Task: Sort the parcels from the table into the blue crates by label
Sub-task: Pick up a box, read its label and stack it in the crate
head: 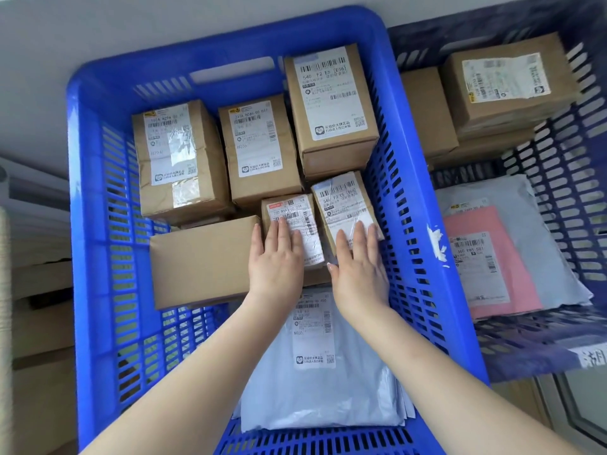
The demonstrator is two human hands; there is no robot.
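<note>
Both my hands reach into the bright blue crate [85,198]. My left hand [277,257] lies flat with straight fingers on a small labelled box [295,211]. My right hand [359,261] lies flat on the small labelled box [341,198] beside it, near the crate's right wall. A plain brown box [200,261] sits left of my left hand. Three taller labelled boxes [179,159] [258,149] [328,106] stand at the back. A grey mailer bag [322,376] with a white label lies under my forearms at the front.
A darker blue crate [558,178] stands to the right, holding brown boxes [505,83], a grey bag [542,231] and a pink bag [486,257]. Its near rim carries a handwritten tag [591,356]. Cardboard stacks [39,323] sit left of the bright crate.
</note>
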